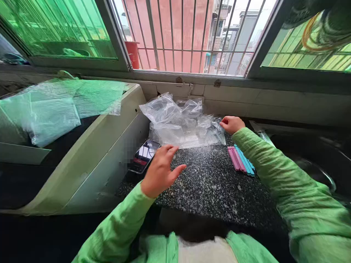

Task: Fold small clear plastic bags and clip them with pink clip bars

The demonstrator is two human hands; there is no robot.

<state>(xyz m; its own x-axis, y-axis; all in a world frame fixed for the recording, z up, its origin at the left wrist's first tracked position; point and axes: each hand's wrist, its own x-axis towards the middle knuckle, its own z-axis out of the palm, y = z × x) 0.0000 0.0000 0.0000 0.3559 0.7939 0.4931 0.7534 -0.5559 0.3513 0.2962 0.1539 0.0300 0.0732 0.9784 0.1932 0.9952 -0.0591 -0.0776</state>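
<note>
A heap of crumpled clear plastic bags (178,122) lies at the back of the speckled black countertop. My right hand (231,124) is at the heap's right edge, its fingers pinched together on the edge of a clear plastic bag. In front of the heap hovers my left hand (163,170), open, with its thumb held apart and nothing in it. A phone (144,156) lies just left of that hand, partly covered by it. Below my right wrist, several slim pink strips (236,159) and blue strips (244,160), resembling bag-sealing clips, lie side by side.
The speckled countertop (203,182) ends at a front edge near my body. To the left rises a pale raised ledge (90,160) with plastic sheets (55,117) on top. A dark sink (309,153) is at right. Behind stands a barred window (186,36).
</note>
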